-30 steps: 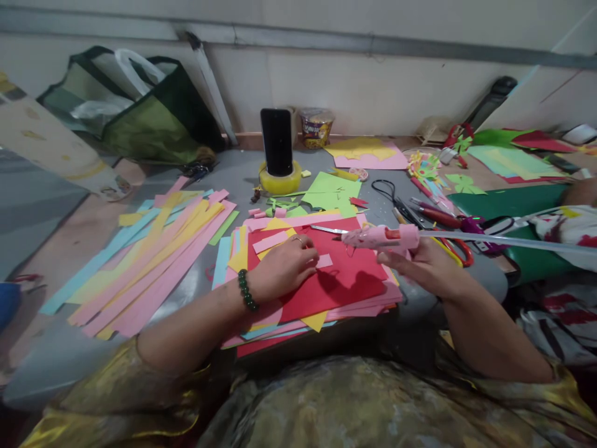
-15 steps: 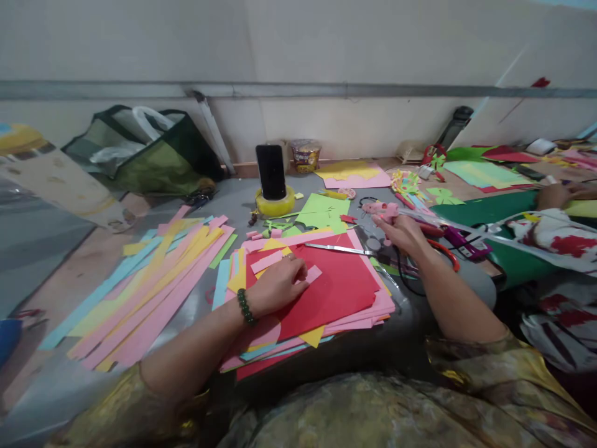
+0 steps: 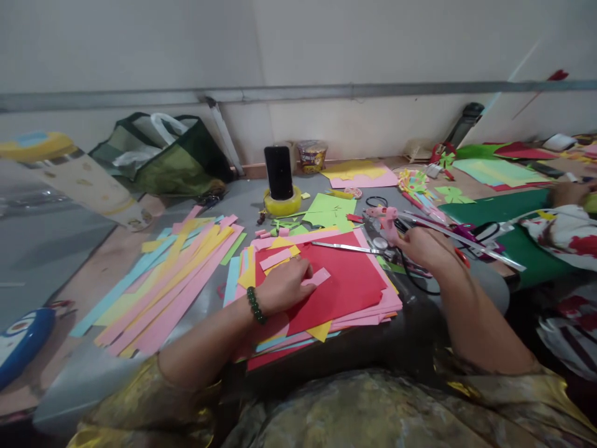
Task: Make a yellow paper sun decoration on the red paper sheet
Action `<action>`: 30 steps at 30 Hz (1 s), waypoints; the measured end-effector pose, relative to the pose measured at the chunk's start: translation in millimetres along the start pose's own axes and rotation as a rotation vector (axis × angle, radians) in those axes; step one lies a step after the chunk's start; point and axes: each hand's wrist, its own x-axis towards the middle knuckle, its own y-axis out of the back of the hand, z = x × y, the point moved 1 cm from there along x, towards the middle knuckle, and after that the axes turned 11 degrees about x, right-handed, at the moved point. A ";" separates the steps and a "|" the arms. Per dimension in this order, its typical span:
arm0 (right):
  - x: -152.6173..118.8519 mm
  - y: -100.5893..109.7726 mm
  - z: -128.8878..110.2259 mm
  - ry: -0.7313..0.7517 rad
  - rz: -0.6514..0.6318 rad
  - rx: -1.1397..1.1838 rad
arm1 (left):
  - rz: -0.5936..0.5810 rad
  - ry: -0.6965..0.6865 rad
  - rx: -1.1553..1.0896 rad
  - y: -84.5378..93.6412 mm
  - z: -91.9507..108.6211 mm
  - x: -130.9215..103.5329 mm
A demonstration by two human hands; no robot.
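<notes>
Under the thumb and fingers of my left hand (image 3: 288, 283) is a small pink paper strip (image 3: 319, 277), held on top of a red paper sheet (image 3: 345, 280). That sheet tops a stack of coloured paper (image 3: 368, 316). Another short pink strip (image 3: 276, 257) lies just beyond this hand. My right hand (image 3: 426, 247) is closed round the handle of a pink hot glue gun (image 3: 387, 219), at the stack's far right corner. A long clear glue stick (image 3: 485, 251) runs back from the gun. Between the hands lies a thin silver metal tool (image 3: 345, 247).
Long paper strips (image 3: 163, 289) fan out on the left. A phone (image 3: 278, 173) stands in a yellow tape roll (image 3: 282, 202); green paper (image 3: 330, 210) lies beside it. Behind are a green bag (image 3: 186, 152) and a snack cup (image 3: 312, 157). Another person's hand (image 3: 571, 194) is far right.
My right hand has drawn back to the right and the glue gun has turned, its long stick now slanting toward me. My left hand stays on the paper. The view has shifted left slightly.
</notes>
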 end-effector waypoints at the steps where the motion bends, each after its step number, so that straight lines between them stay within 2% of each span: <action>1: -10.7 1.8 -3.7 0.035 -0.001 -0.006 | 0.002 -0.005 0.002 0.1 0.7 -0.2; 5: -47.7 -0.7 -30.4 0.342 -0.020 0.097 | 0.032 -0.012 -0.005 -3.3 1.3 -0.4; 9: -58.2 -8.5 -64.7 0.658 -0.130 0.096 | 0.043 -0.022 0.016 -6.5 0.4 -0.1; 12: -46.6 -8.3 -83.2 0.717 -0.179 0.089 | 0.036 -0.011 0.021 -4.0 -1.7 0.2; 15: -28.6 -8.3 -92.0 0.736 -0.179 0.187 | 0.026 0.015 -0.105 1.9 -6.0 1.6; 17: -18.2 -12.2 -93.3 0.790 -0.101 0.349 | 0.012 0.040 -0.288 6.4 -9.9 3.4; 20: -9.5 -23.9 -90.8 0.947 0.173 0.645 | 0.022 0.084 -0.660 12.8 -15.5 6.3; 22: -8.1 -34.3 -88.6 1.088 0.324 0.732 | 0.064 0.125 -0.893 15.6 -18.2 7.9; 26: -9.5 -52.5 -87.2 1.297 0.386 0.612 | 0.080 0.224 -1.217 14.7 -19.0 10.4; 30: -10.3 -60.7 -86.9 1.388 0.439 0.456 | 0.036 0.223 -1.339 10.1 -14.5 11.0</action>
